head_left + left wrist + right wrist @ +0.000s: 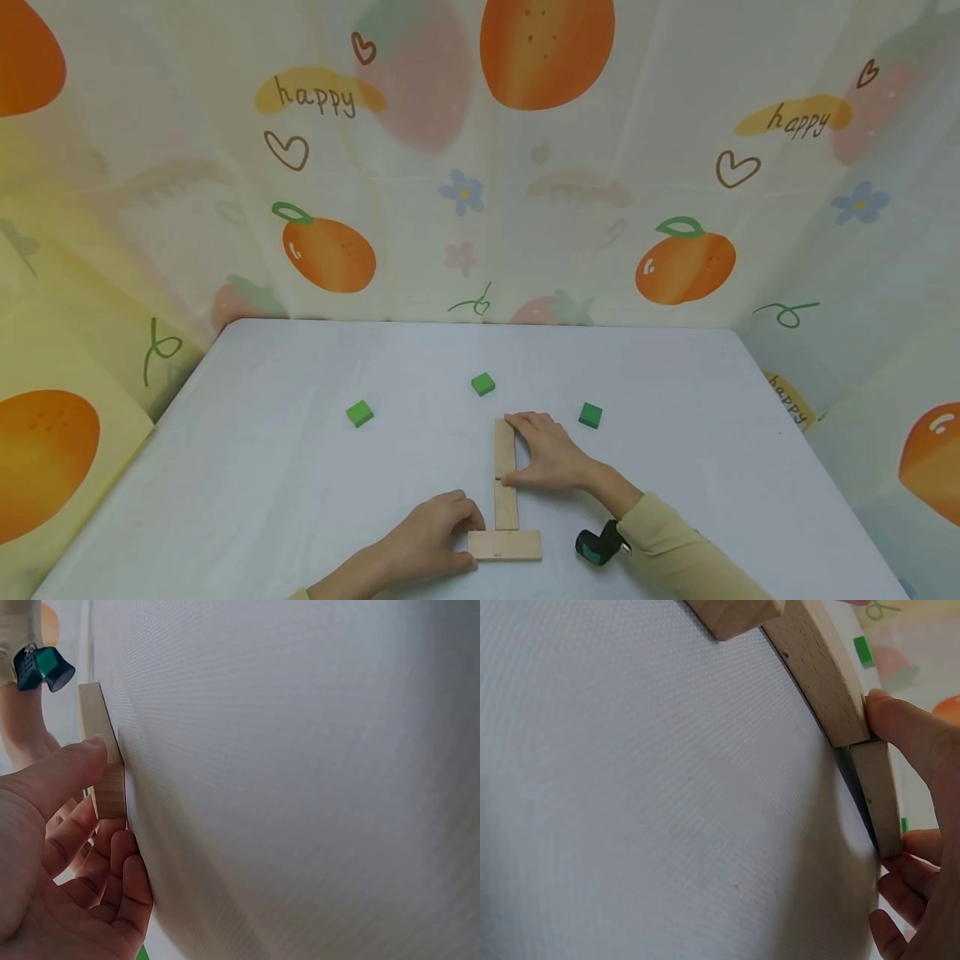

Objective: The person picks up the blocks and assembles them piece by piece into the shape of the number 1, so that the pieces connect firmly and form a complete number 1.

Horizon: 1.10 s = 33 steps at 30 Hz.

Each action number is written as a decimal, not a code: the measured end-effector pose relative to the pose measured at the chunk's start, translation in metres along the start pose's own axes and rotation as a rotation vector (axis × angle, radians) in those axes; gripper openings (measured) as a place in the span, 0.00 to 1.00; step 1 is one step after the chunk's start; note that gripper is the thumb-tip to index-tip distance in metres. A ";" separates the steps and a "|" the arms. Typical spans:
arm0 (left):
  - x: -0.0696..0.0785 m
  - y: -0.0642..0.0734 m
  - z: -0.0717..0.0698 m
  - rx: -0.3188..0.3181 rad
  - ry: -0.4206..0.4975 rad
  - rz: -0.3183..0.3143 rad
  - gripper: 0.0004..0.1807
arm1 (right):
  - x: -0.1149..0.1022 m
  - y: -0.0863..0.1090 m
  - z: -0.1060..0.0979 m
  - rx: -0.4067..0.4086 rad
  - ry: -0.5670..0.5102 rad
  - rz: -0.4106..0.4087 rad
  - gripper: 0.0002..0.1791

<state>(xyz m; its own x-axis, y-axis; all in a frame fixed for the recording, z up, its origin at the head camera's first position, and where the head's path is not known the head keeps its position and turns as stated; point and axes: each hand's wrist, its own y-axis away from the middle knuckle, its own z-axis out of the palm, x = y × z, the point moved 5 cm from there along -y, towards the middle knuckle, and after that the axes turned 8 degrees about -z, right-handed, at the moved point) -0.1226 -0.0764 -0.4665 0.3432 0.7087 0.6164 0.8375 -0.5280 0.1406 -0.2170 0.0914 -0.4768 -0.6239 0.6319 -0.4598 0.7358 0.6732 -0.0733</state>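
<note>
Three flat wooden blocks form an upside-down T on the white table. My left hand (pixel 430 537) grips the left end of the crosswise block (pixel 504 546); in the left wrist view its thumb (pixel 94 754) presses one side of that block. From the crosswise block's far side runs a middle block (pixel 506 507). Beyond it lies a far block (pixel 504 448), which my right hand (pixel 551 454) pinches lengthwise, thumb at the near end and fingers at the far end. The right wrist view shows a dark wedge under the far block (pixel 877 799), beside the middle block (pixel 821 675).
Beyond the hands, three small green blocks are spread out: one at left (pixel 360 413), one in the middle (pixel 483 383), one at right (pixel 590 415). A black device (pixel 597 546) sits at the right wrist. A fruit-patterned curtain (pixel 487 250) hangs behind the table (pixel 247 467).
</note>
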 end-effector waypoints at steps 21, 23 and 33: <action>0.000 0.000 0.000 0.009 0.000 0.001 0.17 | 0.000 0.002 0.001 0.011 -0.010 0.002 0.40; 0.000 0.000 0.000 0.009 0.001 0.002 0.17 | 0.000 0.002 0.001 0.019 -0.018 0.005 0.39; 0.001 0.000 0.000 0.012 0.005 -0.001 0.17 | -0.001 0.002 0.001 0.040 -0.018 -0.003 0.39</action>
<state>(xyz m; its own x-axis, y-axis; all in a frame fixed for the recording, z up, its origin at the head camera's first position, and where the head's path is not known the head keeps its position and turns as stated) -0.1222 -0.0760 -0.4661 0.3403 0.7065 0.6205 0.8427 -0.5219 0.1321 -0.2144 0.0914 -0.4777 -0.6213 0.6228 -0.4756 0.7443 0.6588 -0.1095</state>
